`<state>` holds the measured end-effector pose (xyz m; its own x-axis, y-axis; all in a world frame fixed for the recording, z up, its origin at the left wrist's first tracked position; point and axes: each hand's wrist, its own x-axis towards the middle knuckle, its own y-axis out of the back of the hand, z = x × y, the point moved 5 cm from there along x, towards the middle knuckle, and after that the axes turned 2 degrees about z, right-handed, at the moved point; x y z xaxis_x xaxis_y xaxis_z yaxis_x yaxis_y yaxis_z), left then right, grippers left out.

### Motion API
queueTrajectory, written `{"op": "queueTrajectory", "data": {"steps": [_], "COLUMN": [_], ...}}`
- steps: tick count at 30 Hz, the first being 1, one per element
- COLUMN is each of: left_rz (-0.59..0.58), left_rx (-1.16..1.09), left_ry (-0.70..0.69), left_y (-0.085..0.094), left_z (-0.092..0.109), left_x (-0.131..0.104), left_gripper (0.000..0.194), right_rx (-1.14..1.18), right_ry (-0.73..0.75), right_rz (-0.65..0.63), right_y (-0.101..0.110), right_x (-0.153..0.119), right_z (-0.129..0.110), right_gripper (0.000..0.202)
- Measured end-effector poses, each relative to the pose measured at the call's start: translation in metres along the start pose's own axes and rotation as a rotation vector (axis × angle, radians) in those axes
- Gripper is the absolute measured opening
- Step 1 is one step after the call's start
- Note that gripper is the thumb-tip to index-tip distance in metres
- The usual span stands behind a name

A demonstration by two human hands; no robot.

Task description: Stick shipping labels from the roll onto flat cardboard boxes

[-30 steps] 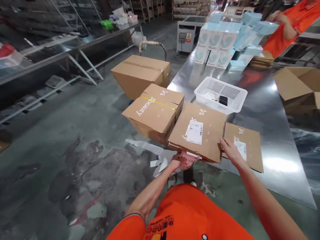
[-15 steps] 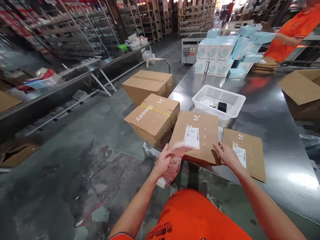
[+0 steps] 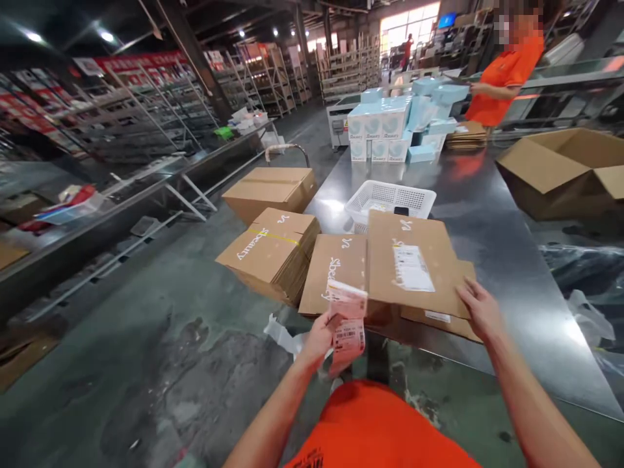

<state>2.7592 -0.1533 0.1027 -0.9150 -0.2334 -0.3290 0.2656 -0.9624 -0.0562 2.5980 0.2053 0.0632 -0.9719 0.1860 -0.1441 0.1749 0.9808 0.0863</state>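
A strip of pinkish printed labels (image 3: 348,331) hangs from my left hand (image 3: 320,335), pinched near its upper part. My right hand (image 3: 480,309) grips the right edge of a flat brown carton (image 3: 439,244) with a white label stuck on it. This carton is raised and tilted, partly covering another labelled flat carton (image 3: 458,325) beneath. To its left lies a flat carton (image 3: 316,279) with white lettering, its lower right corner behind the label strip. Further left is a strapped stack of flat cartons (image 3: 273,244).
Behind the cartons, a white basket (image 3: 422,195) holds a dark object on the metal table (image 3: 511,260). Light blue boxes (image 3: 385,123) are piled at the back. An open carton (image 3: 546,166) stands right; a closed one (image 3: 266,182) left. A person in orange (image 3: 507,71) works beyond.
My right hand has moved right with the labelled carton, which now overlaps the one at the right. An unlabelled carton is uncovered at the left. The view has tilted up and turned right.
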Motion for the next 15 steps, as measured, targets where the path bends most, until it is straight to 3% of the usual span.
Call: {"op": "queueTrajectory", "data": {"steps": [3,5,6,7,9,12,13,15], "left_rz": [0.028,0.009,-0.009,-0.027,-0.065,-0.110,-0.111,-0.113], "left_rx": [-0.157,-0.179,-0.175,-0.161,-0.118,-0.090,-0.081,-0.057], "left_ry": [0.173,0.177,0.167,0.155,0.131,0.107,0.110,0.102], "left_y": [0.000,0.000,-0.002,-0.005,-0.013,-0.023,-0.022,-0.016], "left_z": [-0.022,-0.026,-0.026,-0.025,-0.023,-0.025,-0.026,-0.027], "left_x": [0.008,0.004,0.000,-0.004,-0.012,-0.018,-0.020,-0.025], "left_gripper": [0.049,0.046,0.044,0.041,0.036,0.041,0.046,0.054], "right_rx": [-0.096,-0.371,-0.512,-0.610,-0.612,-0.338,-0.342,-0.407], "right_ry": [-0.066,-0.046,0.004,0.080,0.292,0.510,0.558,0.594], "right_rz": [0.088,0.088,0.070,0.027,-0.158,-0.720,-0.853,-0.956], "right_y": [0.068,0.083,0.077,0.061,0.004,-0.104,-0.133,-0.172], "right_x": [0.019,0.025,0.025,0.021,0.003,-0.055,-0.075,-0.103], "right_z": [0.038,0.044,0.037,0.023,-0.019,-0.086,-0.102,-0.116], "right_gripper": [0.064,0.064,0.068,0.074,0.088,0.090,0.085,0.057]}}
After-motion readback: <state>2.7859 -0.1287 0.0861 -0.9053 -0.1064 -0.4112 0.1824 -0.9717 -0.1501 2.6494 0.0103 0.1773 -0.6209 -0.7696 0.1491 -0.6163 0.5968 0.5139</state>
